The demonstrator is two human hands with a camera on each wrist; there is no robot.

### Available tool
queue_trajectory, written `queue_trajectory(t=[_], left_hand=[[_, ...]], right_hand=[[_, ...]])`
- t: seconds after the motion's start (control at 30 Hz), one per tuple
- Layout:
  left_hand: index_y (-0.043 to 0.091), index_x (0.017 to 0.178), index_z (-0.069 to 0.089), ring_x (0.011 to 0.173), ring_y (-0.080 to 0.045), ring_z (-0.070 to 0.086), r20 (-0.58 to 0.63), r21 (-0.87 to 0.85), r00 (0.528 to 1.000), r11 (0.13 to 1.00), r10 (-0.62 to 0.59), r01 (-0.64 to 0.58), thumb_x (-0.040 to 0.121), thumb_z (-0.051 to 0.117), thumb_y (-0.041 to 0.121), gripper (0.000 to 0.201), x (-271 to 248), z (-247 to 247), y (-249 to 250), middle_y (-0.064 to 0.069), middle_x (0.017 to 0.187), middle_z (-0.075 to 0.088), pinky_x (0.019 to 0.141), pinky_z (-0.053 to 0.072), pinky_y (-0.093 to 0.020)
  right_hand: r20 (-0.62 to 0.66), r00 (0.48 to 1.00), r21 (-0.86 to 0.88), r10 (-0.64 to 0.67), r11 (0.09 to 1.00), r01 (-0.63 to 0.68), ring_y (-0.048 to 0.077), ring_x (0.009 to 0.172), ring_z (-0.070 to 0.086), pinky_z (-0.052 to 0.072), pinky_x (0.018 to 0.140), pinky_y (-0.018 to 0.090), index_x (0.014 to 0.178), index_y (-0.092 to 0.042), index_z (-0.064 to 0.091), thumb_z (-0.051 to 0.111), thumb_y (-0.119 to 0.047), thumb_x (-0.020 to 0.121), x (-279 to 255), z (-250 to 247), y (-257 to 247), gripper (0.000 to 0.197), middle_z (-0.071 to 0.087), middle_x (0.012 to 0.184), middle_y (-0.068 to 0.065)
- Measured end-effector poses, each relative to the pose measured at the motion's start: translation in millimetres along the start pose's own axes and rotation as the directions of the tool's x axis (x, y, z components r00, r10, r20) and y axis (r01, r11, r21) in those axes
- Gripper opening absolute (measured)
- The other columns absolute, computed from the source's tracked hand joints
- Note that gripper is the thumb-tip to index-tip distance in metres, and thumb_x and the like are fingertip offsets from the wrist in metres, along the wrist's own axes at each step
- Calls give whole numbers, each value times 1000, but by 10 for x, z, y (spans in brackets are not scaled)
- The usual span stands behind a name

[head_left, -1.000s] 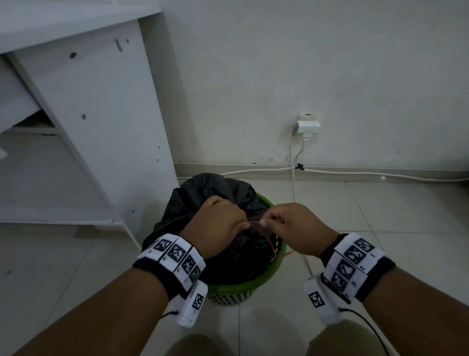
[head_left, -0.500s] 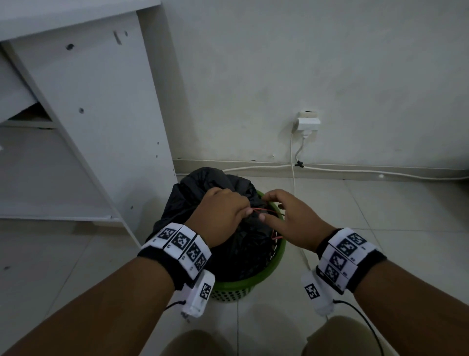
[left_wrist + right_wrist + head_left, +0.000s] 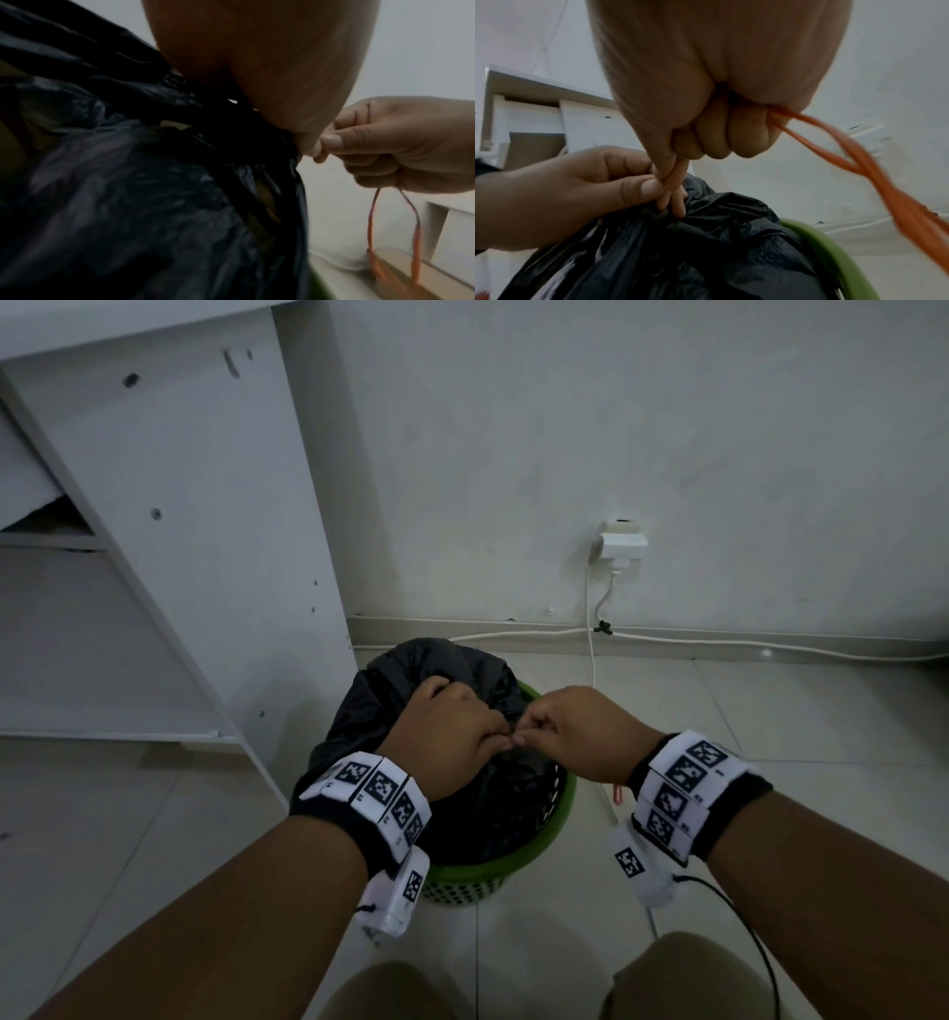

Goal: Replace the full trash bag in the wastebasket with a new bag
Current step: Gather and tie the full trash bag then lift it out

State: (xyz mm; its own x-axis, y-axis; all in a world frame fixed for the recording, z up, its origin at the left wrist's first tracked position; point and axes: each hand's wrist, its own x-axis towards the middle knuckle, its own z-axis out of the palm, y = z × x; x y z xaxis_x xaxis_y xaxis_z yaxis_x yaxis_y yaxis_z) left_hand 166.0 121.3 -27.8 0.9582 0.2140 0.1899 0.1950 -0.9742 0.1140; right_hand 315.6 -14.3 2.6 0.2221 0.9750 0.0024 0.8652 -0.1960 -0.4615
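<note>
Left hand [image 3: 445,737] gripping gathered black bag [image 3: 493,793] neck, right hand [image 3: 580,737] alongside, fist closed round orange string [image 3: 875,168], above green wastebasket [image 3: 539,845]

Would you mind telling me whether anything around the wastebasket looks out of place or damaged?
Nothing stands out. The black trash bag sits gathered in the green wastebasket, with no spill on the floor around it.

Dim, flat indoor light throughout; no glare. Wide-angle bending shows at the edges. Both wrist views are soft, with motion blur toward 4 o'clock.
</note>
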Motion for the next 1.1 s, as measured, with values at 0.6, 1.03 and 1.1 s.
queue_trajectory(t=[0.6, 1.03, 1.1], left_hand=[[21, 112, 65, 90, -13, 65, 62, -597, 795, 616, -604, 514, 89, 69, 38, 29, -931, -179, -411, 5, 96, 66, 80, 52, -29], [15, 96, 69, 73, -7, 65, -18, -878, 776, 382, -630, 290, 89, 70, 6, 11, -645, -496, -212, 1, 80, 67, 70, 53, -19], [16, 92, 69, 76, -11, 66, -51, -901, 754, 355, -655, 248, 88, 71, 7, 11, -541, -562, -188, -5, 85, 71, 73, 55, -21]], right_hand=[[-455, 776, 173, 437, 898, -404, 19, 70, 49, 29, 68, 26, 71, -10, 60, 51, -22, 98, 321, 234, 199, 30, 56, 68, 0], [-537, 844, -124, 4, 989, -84, 32, 135, 37, 30, 109, 47, 138, -15, 49, 63, -38, 78, 164, 247, -417, 65, 39, 146, 13], [-448, 879, -102, -164, 986, 133, 29, 129, 43, 33, 108, 47, 131, -17, 56, 60, -48, 78, 58, 255, -615, 61, 45, 139, 9]])
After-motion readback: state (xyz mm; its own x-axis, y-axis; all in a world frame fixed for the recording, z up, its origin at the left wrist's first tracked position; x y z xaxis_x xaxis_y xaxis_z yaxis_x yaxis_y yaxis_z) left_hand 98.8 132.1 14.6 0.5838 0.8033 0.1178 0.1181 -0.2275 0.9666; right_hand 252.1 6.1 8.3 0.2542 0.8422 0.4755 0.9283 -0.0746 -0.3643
